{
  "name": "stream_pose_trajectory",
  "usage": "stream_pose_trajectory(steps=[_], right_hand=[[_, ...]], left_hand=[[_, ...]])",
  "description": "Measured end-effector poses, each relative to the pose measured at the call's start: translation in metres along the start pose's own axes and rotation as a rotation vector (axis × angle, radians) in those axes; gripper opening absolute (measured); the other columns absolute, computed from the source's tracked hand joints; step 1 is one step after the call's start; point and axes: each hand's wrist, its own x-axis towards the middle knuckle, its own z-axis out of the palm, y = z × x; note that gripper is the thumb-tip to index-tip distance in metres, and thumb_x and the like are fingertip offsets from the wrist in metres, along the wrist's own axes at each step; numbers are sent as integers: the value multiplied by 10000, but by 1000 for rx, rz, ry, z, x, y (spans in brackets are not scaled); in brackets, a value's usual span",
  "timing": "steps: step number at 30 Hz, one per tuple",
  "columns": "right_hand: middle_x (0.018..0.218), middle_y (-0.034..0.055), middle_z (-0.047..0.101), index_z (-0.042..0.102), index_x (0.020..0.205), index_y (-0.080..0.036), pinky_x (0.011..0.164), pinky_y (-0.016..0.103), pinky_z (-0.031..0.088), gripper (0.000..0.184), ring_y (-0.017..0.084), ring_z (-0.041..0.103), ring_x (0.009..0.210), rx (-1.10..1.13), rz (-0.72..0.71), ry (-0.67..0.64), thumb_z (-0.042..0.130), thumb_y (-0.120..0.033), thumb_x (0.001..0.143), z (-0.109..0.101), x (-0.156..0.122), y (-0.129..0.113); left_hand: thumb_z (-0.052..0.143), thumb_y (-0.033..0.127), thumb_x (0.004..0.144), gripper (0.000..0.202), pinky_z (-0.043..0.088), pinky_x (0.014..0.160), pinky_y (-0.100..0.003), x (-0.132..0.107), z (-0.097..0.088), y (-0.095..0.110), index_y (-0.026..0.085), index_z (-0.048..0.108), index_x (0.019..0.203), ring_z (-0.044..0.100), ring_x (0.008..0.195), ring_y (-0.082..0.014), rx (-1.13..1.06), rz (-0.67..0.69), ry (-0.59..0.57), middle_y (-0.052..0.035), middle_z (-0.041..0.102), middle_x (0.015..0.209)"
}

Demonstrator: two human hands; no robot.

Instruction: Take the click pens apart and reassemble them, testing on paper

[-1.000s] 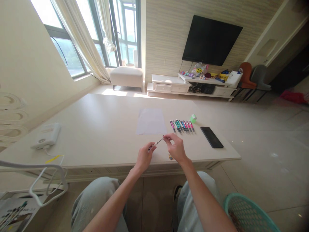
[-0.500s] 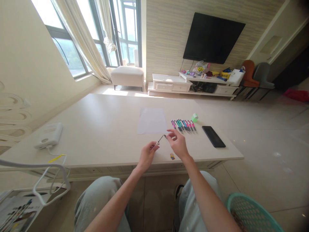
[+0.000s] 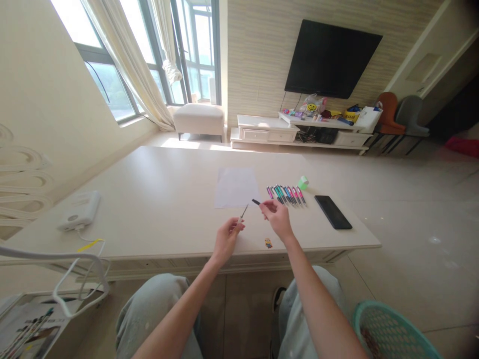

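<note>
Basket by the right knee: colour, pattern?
Teal plastic basket with a lattice of small holes, best seen in the head view.

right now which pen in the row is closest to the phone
The far-right pen in the row, next to the black phone; every other pen lies further left of the phone.

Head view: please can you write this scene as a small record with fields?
Left hand: holds a slim pen part, tip up
Right hand: pinches a short black pen part, apart from the slim one
Near the hands: a row of colored pens, a paper sheet, a green tape roll
Also on the table: a black smartphone, a white power bank
Floor: a teal basket
</note>
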Motion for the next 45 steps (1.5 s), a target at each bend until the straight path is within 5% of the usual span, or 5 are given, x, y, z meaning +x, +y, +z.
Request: stream_pose_trajectory(steps=[5,11,24,45], right_hand=[[596,-21,518,632,863,-177,527,258,396,253,102,461,537,331,-30,63,686,-368,708,-9,-5,-26],[614,-21,504,654,845,-178,528,260,381,221,93,435,543,374,-18,60,702,-331,692,-7,-6,-28],[587,-26,507,672,826,-184,515,248,371,212,96,432,538,267,-40,37,691,-346,691,-8,-8,-29],[574,-9,573,690,819,-152,553,252,410,239,111,495,556,78,50,-278,670,-364,711,-3,-12,-28]], left_hand=[[529,426,816,298,479,746,-297,0,3,0,169,626,931,637,788,-181,37,-2,-15,-64,686,813],[531,426,812,291,473,743,-299,-2,7,-3,181,638,926,633,799,-189,73,-14,-45,-59,693,829],[527,428,813,286,468,753,-290,-2,7,-4,192,640,927,631,803,-184,97,-27,-46,-50,695,834],[489,351,848,249,441,735,-266,-3,4,4,207,657,964,575,753,-155,347,86,-5,-20,670,823]])
